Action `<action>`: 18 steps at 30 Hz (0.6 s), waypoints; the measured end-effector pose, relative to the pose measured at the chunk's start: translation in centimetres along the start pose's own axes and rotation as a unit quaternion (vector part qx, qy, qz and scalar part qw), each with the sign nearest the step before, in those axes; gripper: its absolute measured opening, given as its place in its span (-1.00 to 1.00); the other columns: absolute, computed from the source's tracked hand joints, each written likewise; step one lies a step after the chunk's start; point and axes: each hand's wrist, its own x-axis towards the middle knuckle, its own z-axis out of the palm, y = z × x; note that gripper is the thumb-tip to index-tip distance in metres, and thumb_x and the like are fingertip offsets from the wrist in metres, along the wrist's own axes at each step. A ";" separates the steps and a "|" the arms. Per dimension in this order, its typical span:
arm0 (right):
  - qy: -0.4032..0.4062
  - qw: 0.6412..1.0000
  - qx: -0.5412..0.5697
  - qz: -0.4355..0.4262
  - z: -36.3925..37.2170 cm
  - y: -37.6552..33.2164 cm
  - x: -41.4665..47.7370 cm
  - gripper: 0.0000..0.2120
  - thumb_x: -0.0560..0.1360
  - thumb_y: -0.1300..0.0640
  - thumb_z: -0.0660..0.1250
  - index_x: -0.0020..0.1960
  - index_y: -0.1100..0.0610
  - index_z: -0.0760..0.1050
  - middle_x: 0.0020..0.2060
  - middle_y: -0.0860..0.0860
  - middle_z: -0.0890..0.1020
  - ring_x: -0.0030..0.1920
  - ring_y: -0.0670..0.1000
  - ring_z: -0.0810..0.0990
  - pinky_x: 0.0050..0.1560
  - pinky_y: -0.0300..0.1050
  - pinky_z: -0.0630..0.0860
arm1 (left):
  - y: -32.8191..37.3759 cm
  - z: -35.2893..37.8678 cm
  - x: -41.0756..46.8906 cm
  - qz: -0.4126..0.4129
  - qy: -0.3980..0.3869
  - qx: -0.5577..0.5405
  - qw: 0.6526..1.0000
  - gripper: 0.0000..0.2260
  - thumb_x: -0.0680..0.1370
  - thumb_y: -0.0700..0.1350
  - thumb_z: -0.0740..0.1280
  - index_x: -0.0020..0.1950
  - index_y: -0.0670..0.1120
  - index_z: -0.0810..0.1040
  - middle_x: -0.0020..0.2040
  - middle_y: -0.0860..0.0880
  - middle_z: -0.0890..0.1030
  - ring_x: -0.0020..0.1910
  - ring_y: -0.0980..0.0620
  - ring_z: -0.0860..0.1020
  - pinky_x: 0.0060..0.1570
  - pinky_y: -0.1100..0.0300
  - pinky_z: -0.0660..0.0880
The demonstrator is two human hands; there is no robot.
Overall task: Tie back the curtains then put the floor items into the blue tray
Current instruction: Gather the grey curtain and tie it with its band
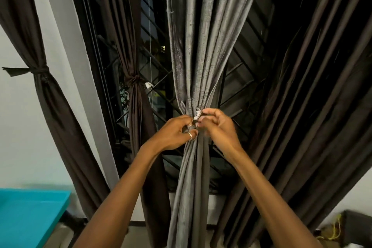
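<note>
Dark window bars (153, 70) fill the background, and it is night outside. Right in the middle hangs the grey curtain (198, 46). It is squeezed into one tight bunch at the waist, so that it can be tied and kept off the glass.

A thin tie (198, 113) with a small white tag on it is wrapped around that bunch. The left hand (177, 132) is pressed against the left side of the bunch, and its grip is closed on one end of the tie. The right hand (218, 125) is held just beside it, with its fingertips pinched narrow on the other end near the white tag. Both hands are kept close together because a knot is being made there, it seems.

Two brown curtains are already tied. One (138, 78) is seen just left of the grey one, with a knot in its middle. The other (41, 70) is seen far left by the white wall (18, 127). A wide brown curtain (314, 86) on the right is loose and probably needs tying next.

The blue tray (30, 211) is seen at the bottom left, well apart from the hands. A bag with a yellow string (335, 231) is seen low on the right. It may be one of the floor items, but this cannot be told for sure.
</note>
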 end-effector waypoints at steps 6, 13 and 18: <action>-0.009 0.839 -0.456 -0.295 -0.5 2.7 -0.6 -0.53 0.51 0.22 0.36 0.39 0.06 0.38 0.18 -0.06 0.59 0.25 0.02 0.44 0.13 0.04 0.46 | 0.3 -0.8 0.1 0.001 -0.013 0.001 1.000 -0.84 0.61 -0.13 0.35 -0.15 -0.14 0.49 -0.16 -0.13 0.54 -0.20 -0.06 0.51 -0.16 0.00 0.49; 0.023 0.802 -0.488 -0.343 0.1 4.7 -0.2 -0.56 0.52 0.25 0.38 0.40 0.12 0.52 0.28 0.11 0.49 0.23 0.12 0.47 0.11 0.05 0.53 | 0.6 -0.8 0.1 -0.005 -0.015 -0.008 1.000 -0.88 0.61 -0.14 0.35 -0.09 -0.15 0.56 -0.16 -0.12 0.57 -0.24 0.10 0.49 -0.20 0.13 0.47; 0.023 0.818 -0.448 -0.361 0.4 5.4 0.0 -0.57 0.52 0.33 0.38 0.38 0.22 0.53 0.29 0.20 0.51 0.24 0.19 0.52 0.10 0.08 0.63 | 0.4 -1.0 0.1 -0.001 -0.014 -0.012 1.000 -0.88 0.60 -0.15 0.37 -0.11 -0.16 0.56 -0.14 -0.13 0.58 -0.21 0.04 0.53 -0.18 0.16 0.48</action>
